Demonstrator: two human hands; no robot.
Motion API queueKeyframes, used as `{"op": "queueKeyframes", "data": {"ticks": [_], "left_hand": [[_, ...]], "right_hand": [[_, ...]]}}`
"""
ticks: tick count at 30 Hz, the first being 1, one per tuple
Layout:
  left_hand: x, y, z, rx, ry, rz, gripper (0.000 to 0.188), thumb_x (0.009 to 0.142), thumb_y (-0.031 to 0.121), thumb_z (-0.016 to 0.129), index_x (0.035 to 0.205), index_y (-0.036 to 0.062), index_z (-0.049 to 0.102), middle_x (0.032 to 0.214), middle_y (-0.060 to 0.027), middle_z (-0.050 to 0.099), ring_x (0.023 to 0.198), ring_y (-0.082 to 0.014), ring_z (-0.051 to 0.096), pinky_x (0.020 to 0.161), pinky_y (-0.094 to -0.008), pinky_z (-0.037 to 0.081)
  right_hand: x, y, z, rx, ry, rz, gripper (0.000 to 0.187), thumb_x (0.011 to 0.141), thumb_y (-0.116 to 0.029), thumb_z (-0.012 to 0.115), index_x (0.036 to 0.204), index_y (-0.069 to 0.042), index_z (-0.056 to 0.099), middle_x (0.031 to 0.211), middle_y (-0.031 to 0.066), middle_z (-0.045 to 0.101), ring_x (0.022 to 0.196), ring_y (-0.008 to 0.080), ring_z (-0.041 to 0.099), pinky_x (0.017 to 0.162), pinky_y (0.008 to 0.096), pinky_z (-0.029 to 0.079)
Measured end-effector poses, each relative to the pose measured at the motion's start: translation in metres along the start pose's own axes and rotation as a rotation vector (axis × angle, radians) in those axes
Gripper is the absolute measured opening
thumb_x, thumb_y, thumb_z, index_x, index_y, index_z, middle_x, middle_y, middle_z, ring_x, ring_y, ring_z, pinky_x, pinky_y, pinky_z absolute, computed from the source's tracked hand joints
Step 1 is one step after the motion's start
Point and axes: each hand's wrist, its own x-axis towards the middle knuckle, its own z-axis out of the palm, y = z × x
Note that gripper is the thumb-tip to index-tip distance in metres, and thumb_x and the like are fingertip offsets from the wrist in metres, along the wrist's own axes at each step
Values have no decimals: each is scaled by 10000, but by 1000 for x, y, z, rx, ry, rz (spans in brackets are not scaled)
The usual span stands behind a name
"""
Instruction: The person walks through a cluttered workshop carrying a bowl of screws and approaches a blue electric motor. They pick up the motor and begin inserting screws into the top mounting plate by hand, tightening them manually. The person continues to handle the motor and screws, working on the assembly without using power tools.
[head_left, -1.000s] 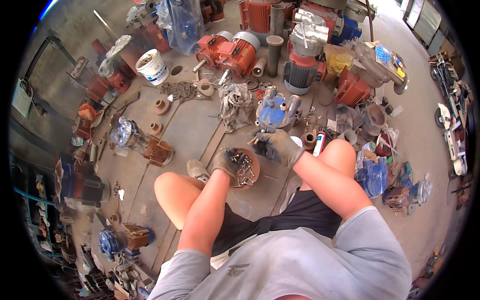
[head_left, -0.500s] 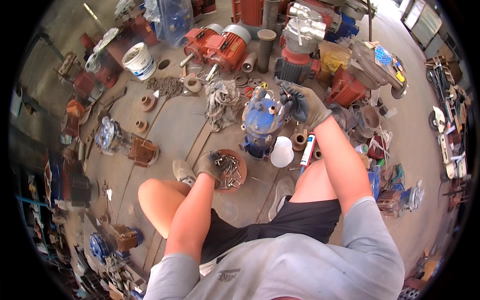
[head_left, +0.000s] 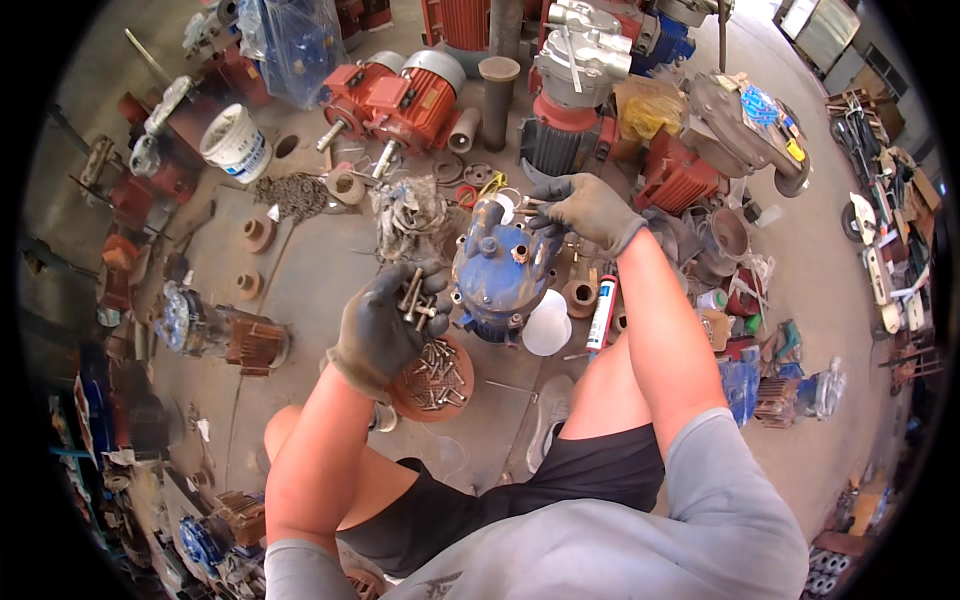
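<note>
Right hand [head_left: 590,214], pinching a slim piece [head_left: 526,208], hangs nearer the blue housing [head_left: 500,268], at its far-right edge; loosely curled left hand [head_left: 382,325] cradles bolts [head_left: 411,298].

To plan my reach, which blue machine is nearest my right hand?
The domed blue machine between your left hand and right hand; the others sit farther out.

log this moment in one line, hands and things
left hand: holding bolts; right hand: near blue housing, contact unclear; reddish bowl: more bolts inside; tube: right of housing
</note>
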Motion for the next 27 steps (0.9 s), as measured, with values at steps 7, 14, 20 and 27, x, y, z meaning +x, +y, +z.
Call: {"op": "queueKeyframes", "data": {"ticks": [7,14,20,27], "left_hand": [[44,2,8,327,225,-97,338,1146,377,548,1228,68,657,725,39,534,642,-153,583,519,-279,425],[55,8,-7,305,205,-101,333,1135,373,565,1197,63,667,685,39,548,677,-168,650,517,-272,455],[55,7,-13,214,314,-91,317,1129,353,558,1234,71,660,752,-1,611,697,-198,668,598,-308,564],[41,4,-19,122,192,-13,255,1098,189,533,1284,59,649,1014,-89,705,885,-234,708,783,-396,632]], "right_hand": [[30,8,8,-655,124,8,241,872,-150,775,1059,-4,822,983,177,811,888,268,785,832,374,605],[45,9,14,-935,260,19,245,824,-219,785,1025,-95,849,1032,220,791,986,375,763,908,439,602],[40,8,14,-1007,272,46,260,823,-266,795,1041,-141,864,1043,202,797,1008,368,765,934,440,602],[30,14,30,-753,317,-103,330,872,-290,809,1132,-88,841,1064,167,809,1009,304,768,918,399,589]]}}
